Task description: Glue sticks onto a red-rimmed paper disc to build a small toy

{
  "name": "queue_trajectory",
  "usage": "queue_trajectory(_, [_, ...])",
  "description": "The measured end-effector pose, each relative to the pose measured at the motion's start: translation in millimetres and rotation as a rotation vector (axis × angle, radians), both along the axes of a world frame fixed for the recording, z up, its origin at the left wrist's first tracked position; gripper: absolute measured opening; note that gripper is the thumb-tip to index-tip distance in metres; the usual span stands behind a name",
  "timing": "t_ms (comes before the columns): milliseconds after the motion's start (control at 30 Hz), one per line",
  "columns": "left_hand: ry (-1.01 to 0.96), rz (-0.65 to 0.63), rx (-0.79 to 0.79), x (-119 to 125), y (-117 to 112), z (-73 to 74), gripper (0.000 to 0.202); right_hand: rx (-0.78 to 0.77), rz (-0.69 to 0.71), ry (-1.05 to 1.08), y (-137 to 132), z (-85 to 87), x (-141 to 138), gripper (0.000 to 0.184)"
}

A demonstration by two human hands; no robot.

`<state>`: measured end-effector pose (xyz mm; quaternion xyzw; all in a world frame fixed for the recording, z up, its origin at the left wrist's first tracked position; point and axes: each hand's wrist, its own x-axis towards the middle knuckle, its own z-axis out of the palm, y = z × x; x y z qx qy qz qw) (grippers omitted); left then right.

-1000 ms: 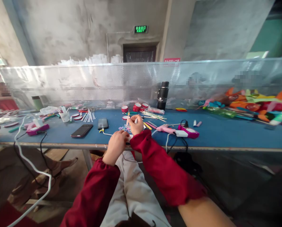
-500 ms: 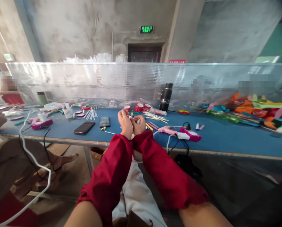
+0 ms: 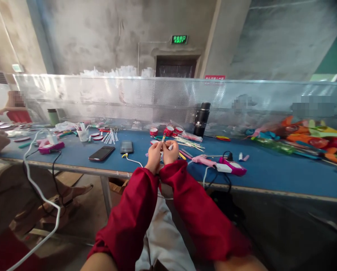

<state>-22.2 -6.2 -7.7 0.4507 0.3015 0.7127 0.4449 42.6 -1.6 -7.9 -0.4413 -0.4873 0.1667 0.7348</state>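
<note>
My left hand (image 3: 154, 156) and my right hand (image 3: 171, 151) are held together above the front part of the blue table (image 3: 270, 169), both in red sleeves. Between them they pinch a thin stick (image 3: 164, 138) with a coloured tip that points up. My right hand also holds a short white piece (image 3: 170, 147) between its fingers. Both hands are closed. A small pile of coloured bits lies on the table right behind them, mostly hidden.
Two phones (image 3: 101, 153) (image 3: 127, 146) lie left of my hands. A pink glue gun (image 3: 232, 166) with cables sits to the right. Tape rolls (image 3: 168, 131), loose sticks (image 3: 188, 142) and a black flask (image 3: 201, 119) stand behind. Bright foil shapes (image 3: 304, 136) fill the right. Another person sits far left.
My left hand rose from the table's front edge and joined my right hand on the stick. Both hands now sit slightly higher, and the camera has turned a little left.
</note>
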Motion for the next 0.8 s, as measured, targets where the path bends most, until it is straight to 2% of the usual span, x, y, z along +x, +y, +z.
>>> queue_trajectory(167, [-0.040, -0.029, 0.029, -1.3, 1.4, -3.1, 0.019, -0.016, 0.053, -0.014, 2.1, -1.6, -2.9, 0.028])
queue_trajectory(333, [-0.085, 0.029, 0.049, -2.8, 2.1, -1.2, 0.012, 0.039, 0.054, 0.070, -2.8, 1.6, -4.6, 0.029])
queue_trajectory(467, [-0.115, 0.107, 0.024, -3.7, 1.3, 0.8, 0.011, 0.116, 0.042, 0.201, -11.6, 6.9, -4.2, 0.048])
queue_trajectory(567, [-0.105, 0.108, -0.017, -3.5, 0.1, 0.4, 0.017, 0.149, 0.054, 0.258, -19.3, 11.0, -4.5, 0.060])
queue_trajectory(633, [-0.100, 0.089, -0.046, -2.9, -0.7, 0.2, 0.021, 0.161, 0.075, 0.270, -24.0, 12.9, -5.0, 0.058])
queue_trajectory(800, [-0.107, 0.022, -0.097, -1.3, -1.5, 1.7, 0.023, 0.179, 0.118, 0.269, -30.9, 14.3, -6.4, 0.033])
